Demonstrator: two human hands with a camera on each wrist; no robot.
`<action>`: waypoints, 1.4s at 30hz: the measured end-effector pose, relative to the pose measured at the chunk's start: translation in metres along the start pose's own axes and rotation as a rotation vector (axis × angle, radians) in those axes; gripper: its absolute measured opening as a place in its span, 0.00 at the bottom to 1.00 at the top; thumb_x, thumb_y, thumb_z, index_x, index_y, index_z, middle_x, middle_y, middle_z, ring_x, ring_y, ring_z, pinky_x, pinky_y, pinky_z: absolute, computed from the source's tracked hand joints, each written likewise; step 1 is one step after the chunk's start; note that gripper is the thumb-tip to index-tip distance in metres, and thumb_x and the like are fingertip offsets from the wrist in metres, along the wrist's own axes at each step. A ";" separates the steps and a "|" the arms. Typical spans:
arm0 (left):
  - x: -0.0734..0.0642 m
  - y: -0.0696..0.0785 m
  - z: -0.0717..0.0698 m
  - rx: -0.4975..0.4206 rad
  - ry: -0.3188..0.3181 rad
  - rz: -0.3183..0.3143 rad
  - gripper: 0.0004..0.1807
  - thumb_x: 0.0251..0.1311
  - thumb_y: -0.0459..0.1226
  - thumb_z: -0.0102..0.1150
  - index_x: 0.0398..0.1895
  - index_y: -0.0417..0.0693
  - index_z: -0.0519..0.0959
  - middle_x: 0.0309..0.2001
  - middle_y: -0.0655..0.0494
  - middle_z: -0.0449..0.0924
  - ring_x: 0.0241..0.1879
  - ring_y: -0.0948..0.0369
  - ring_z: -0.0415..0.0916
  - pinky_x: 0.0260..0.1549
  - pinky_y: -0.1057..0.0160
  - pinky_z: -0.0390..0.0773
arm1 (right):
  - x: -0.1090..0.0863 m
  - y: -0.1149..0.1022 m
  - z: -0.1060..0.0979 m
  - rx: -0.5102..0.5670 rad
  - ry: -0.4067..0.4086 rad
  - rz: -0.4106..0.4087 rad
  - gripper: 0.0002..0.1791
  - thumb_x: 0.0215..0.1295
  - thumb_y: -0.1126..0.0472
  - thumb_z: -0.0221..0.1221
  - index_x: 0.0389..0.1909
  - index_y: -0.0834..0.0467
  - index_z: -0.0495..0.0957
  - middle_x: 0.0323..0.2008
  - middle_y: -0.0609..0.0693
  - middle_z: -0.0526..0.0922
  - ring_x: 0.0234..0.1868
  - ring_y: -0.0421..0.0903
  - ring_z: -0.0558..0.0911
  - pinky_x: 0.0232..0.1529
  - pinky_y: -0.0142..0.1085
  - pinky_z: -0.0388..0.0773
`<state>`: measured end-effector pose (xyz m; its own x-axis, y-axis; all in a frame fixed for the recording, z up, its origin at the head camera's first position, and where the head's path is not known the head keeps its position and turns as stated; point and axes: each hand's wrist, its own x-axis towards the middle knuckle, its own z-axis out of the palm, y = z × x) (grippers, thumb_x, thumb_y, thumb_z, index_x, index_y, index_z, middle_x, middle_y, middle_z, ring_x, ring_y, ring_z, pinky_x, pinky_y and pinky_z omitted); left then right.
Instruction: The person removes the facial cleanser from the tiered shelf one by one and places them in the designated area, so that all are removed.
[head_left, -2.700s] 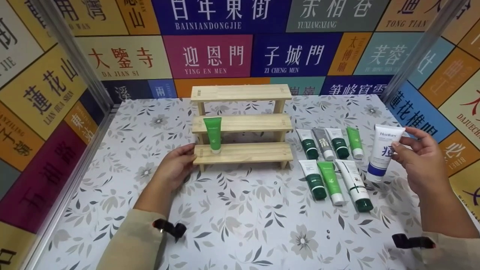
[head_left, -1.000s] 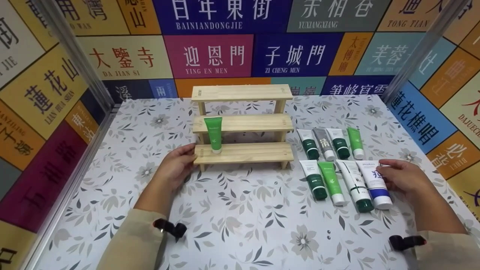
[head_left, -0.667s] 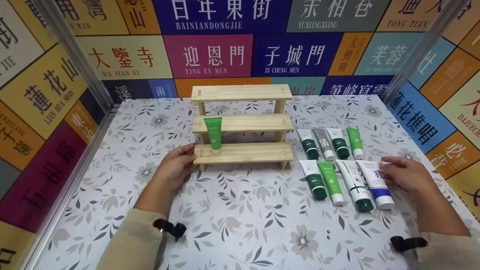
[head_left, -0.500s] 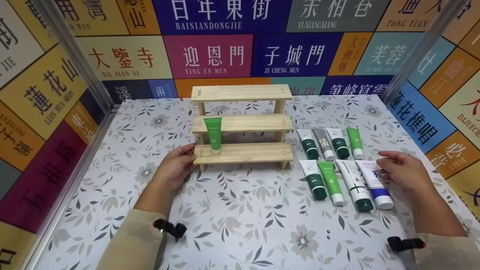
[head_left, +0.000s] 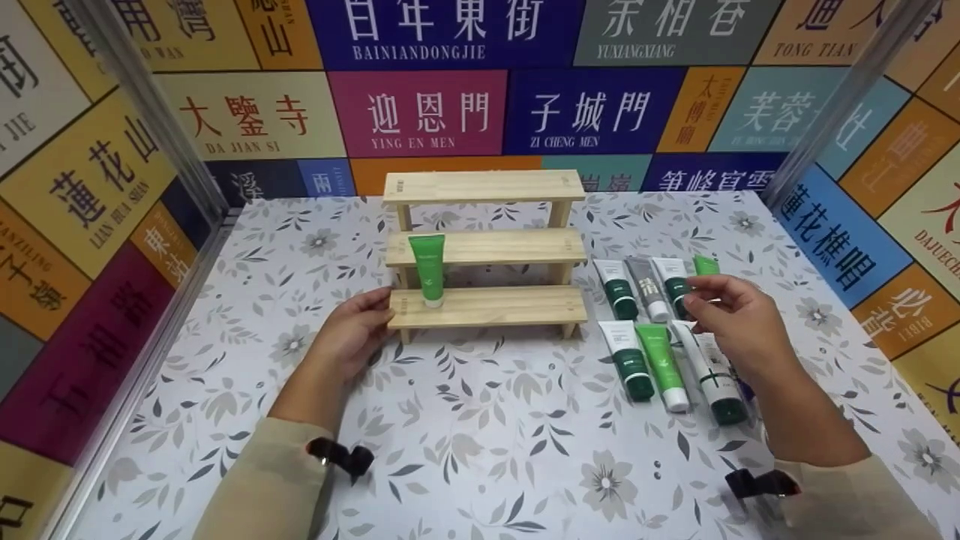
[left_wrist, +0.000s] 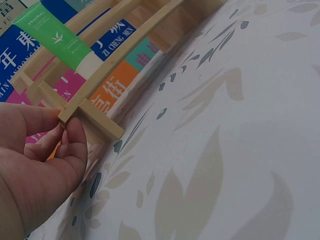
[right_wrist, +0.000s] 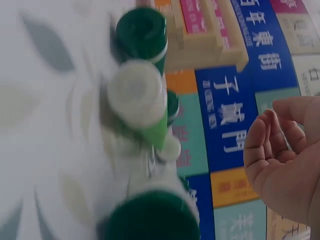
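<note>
My left hand (head_left: 351,337) pinches the left end of the lowest board of a three-tier wooden display rack (head_left: 495,306); in the left wrist view the thumb and fingers (left_wrist: 75,145) meet on the board's end. A green squeeze tube (head_left: 427,270) stands cap down on that lowest tier, at its left. Over the tubes lying right of the rack hovers my right hand (head_left: 739,319), fingers loosely bent with nothing between them. Below it are a white tube with a dark green cap (head_left: 712,375) and a partly covered green tube (head_left: 705,265). The blue-banded white tube is mostly hidden behind the hand.
Two rows of tubes lie flat on the floral tabletop (head_left: 465,450), among them a grey tube (head_left: 646,287), a green tube (head_left: 661,366) and a white-and-green tube (head_left: 626,360). Printed panels (head_left: 420,112) wall in the back and both sides.
My right hand laid the blue-banded white tube at the right end of the front row, let go, and moved left and up over the tubes. My left hand stayed on the rack.
</note>
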<state>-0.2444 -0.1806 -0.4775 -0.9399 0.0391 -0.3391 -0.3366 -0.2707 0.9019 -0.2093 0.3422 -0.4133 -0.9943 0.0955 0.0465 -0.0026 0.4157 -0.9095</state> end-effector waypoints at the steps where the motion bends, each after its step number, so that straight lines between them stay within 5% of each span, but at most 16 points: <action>1: 0.000 0.000 0.000 0.003 -0.001 0.001 0.34 0.75 0.25 0.53 0.82 0.41 0.63 0.74 0.47 0.69 0.55 0.64 0.78 0.49 0.70 0.82 | 0.000 -0.003 0.006 0.019 -0.003 -0.026 0.13 0.77 0.56 0.64 0.59 0.51 0.81 0.42 0.38 0.81 0.40 0.36 0.84 0.40 0.28 0.86; 11: 0.000 0.001 0.001 -0.004 0.004 0.001 0.33 0.75 0.25 0.53 0.82 0.41 0.64 0.73 0.46 0.70 0.56 0.63 0.79 0.50 0.70 0.83 | -0.002 -0.029 0.051 0.105 -0.074 -0.072 0.14 0.76 0.57 0.66 0.58 0.55 0.82 0.44 0.46 0.83 0.40 0.42 0.84 0.39 0.30 0.87; 33: -0.001 0.001 0.002 0.015 0.005 0.002 0.33 0.75 0.25 0.53 0.82 0.42 0.64 0.77 0.45 0.68 0.67 0.56 0.76 0.56 0.68 0.84 | 0.004 -0.068 0.136 0.317 -0.166 -0.163 0.10 0.73 0.67 0.66 0.52 0.61 0.83 0.37 0.46 0.84 0.33 0.43 0.82 0.34 0.30 0.85; 42: 0.000 0.001 0.000 0.015 0.000 -0.002 0.32 0.76 0.26 0.52 0.82 0.43 0.64 0.78 0.45 0.68 0.63 0.59 0.77 0.55 0.69 0.83 | 0.010 -0.086 0.165 0.409 -0.208 -0.181 0.12 0.72 0.68 0.66 0.54 0.65 0.82 0.35 0.47 0.83 0.33 0.42 0.82 0.34 0.31 0.85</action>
<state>-0.2444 -0.1807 -0.4760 -0.9392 0.0395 -0.3411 -0.3395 -0.2558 0.9052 -0.2365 0.1581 -0.4028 -0.9741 -0.1451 0.1736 -0.1777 0.0157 -0.9840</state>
